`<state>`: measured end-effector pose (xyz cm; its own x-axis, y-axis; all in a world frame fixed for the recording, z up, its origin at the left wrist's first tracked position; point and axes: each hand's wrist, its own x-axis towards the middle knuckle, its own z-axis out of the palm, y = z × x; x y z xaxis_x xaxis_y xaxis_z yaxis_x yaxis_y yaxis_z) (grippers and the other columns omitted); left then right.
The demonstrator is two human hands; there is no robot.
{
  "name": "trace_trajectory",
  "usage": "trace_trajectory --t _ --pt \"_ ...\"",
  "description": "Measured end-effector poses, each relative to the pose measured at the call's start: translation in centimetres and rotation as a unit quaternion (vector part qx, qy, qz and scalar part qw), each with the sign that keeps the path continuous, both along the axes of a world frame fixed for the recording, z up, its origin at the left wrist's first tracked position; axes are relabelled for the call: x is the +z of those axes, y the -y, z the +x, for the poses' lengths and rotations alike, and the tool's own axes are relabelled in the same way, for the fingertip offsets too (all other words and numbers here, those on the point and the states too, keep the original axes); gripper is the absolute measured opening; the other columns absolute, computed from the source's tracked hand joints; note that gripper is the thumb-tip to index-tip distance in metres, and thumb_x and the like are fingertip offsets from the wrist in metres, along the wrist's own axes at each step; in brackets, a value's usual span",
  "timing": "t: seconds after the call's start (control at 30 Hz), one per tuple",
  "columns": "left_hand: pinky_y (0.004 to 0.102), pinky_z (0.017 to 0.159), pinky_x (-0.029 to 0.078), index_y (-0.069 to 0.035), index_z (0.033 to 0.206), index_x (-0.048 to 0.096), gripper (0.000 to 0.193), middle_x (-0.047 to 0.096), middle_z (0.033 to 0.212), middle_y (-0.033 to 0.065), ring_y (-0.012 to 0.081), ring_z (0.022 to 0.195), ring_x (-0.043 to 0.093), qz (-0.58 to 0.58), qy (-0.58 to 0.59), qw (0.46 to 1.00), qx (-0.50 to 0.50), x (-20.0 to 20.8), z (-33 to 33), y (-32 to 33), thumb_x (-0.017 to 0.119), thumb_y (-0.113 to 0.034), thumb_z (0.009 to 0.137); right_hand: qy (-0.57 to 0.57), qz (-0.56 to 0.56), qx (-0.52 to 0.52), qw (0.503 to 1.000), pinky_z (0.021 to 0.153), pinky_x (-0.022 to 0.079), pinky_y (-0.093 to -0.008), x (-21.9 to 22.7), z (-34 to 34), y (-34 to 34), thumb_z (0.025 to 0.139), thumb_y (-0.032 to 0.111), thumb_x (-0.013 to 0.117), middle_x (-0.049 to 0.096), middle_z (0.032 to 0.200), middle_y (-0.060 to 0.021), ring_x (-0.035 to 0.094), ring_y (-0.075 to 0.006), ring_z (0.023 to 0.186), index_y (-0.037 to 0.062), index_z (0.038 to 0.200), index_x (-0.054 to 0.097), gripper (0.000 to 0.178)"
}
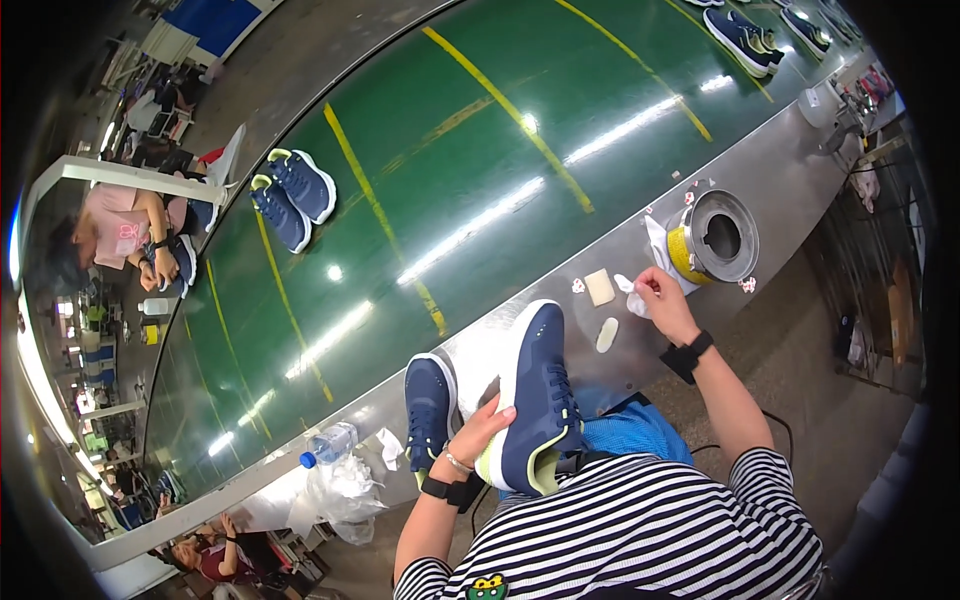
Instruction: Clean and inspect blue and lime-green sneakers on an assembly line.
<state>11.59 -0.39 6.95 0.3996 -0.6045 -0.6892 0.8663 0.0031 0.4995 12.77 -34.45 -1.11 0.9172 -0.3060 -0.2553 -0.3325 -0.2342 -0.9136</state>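
At the bench, left hand [478,432] grips 1 navy shoe [535,400]; right hand [662,300] pinches 1 white cloth [636,302].

The left hand [478,432] covers part of the navy shoe [538,400] it grips, and that shoe's heel sinks behind the striped shirt [640,530]. A second shoe [428,408] is hidden at its lower end by the same wrist. What the right hand [662,300] pinches — a scrap of white cloth [636,303], perhaps — is too small to tell. The far shoes [745,35] at the top edge are cut off, and the workers [125,235] at left blur into the dark rim.
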Motion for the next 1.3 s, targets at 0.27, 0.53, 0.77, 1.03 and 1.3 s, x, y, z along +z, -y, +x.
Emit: trace_trajectory --t 0.27,0.53,0.77,1.03,1.3 --pt "0.0249 0.088 0.039 -0.003 0.132 0.028 0.060 0.046 0.121 0.0059 0.0125 0.105 0.047 0.007 0.014 0.997 -0.075 0.3 0.9 0.8 0.055 -0.028 0.084 0.025 0.221 0.023 0.975 0.064 0.042 -0.0190 7.4 -1.3 -1.5 0.083 0.004 0.053 0.054 0.082 -0.0006 0.051 -0.0052 0.073 0.0016 0.093 0.050 0.010" --pt "0.0253 0.089 0.040 -0.004 0.134 0.025 0.064 0.044 0.123 0.0075 0.0132 0.106 0.048 -0.022 -0.005 0.997 -0.072 -0.3 0.1 0.4 0.056 -0.028 0.083 -0.034 0.266 0.058 0.962 0.067 0.044 -0.0184 9.8 -1.9 -2.2 0.079 0.001 0.058 0.057 0.091 -0.0041 0.055 -0.0061 0.078 0.0008 0.090 0.053 0.012" --pt "0.0259 0.091 0.038 -0.002 0.134 0.023 0.068 0.043 0.125 0.0081 0.0140 0.108 0.047 -0.047 -0.002 0.997 -0.068 -0.1 -0.7 0.2 0.057 -0.030 0.082 0.164 0.286 0.005 0.944 0.070 0.046 -0.0288 10.0 -2.0 -2.7 0.075 -0.002 0.059 0.057 0.084 -0.0068 0.057 -0.0142 0.074 0.0040 0.073 0.049 0.011" --pt "0.0254 0.090 0.037 0.002 0.126 0.034 0.059 0.047 0.119 0.0057 0.0124 0.105 0.047 -0.046 0.025 0.995 -0.090 -1.1 -1.0 0.5 0.057 -0.031 0.082 0.108 0.276 -0.067 0.953 0.058 0.045 -0.0226 12.8 -2.6 2.9 0.079 0.000 0.057 0.055 0.071 -0.0035 0.055 -0.0112 0.062 0.0012 0.081 0.052 0.006" --pt "0.0257 0.090 0.036 0.004 0.128 0.031 0.061 0.047 0.120 0.0072 0.0148 0.105 0.047 -0.010 0.035 0.996 -0.084 -2.3 -1.5 0.3 0.056 -0.027 0.082 0.043 -0.217 -0.065 0.973 0.062 0.047 -0.0285 10.0 -0.6 12.3 0.073 0.000 0.058 0.061 0.073 -0.0101 0.059 -0.0187 0.065 0.0015 0.085 0.060 0.013"
